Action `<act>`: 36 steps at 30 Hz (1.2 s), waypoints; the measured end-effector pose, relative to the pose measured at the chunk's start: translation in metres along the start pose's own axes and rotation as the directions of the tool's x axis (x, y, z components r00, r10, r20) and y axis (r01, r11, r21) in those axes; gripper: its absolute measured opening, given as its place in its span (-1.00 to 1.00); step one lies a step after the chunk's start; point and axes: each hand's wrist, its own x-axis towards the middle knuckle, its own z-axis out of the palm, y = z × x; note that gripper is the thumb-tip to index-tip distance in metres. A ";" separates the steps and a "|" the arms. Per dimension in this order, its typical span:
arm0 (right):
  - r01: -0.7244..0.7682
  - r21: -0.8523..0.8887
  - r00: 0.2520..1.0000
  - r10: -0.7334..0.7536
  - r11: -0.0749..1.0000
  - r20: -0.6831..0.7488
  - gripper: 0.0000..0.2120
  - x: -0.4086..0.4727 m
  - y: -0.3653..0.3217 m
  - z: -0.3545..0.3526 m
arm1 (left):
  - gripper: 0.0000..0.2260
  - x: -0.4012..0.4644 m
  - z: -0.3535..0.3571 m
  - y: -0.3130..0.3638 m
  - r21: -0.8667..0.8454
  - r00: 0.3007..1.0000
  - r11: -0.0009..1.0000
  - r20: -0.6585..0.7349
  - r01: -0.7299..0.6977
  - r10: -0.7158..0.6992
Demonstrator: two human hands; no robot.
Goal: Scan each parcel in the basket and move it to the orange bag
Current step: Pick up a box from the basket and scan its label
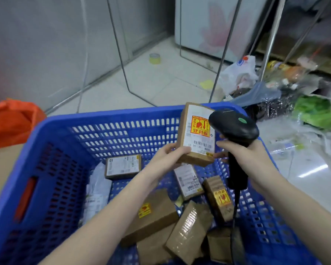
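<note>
The small cardboard parcel (196, 133) is held upright above the blue basket (65, 150), its white label and red-yellow sticker facing the camera. The left hand (172, 156) grips its lower end, thumb on the front and fingers behind. The right hand (243, 155) is wrapped around the handle of the black scanner (234, 125), whose head is just beside the parcel's right edge. More parcels (157, 215) lie in the basket below. The orange bag (11, 121) is at the far left, outside the basket.
</note>
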 end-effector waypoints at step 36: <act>0.369 -0.160 0.919 -0.334 0.916 0.209 -0.86 -0.233 -0.190 0.034 | -0.37 -0.297 -0.062 0.123 0.152 0.721 0.854 -0.475 -0.498 0.505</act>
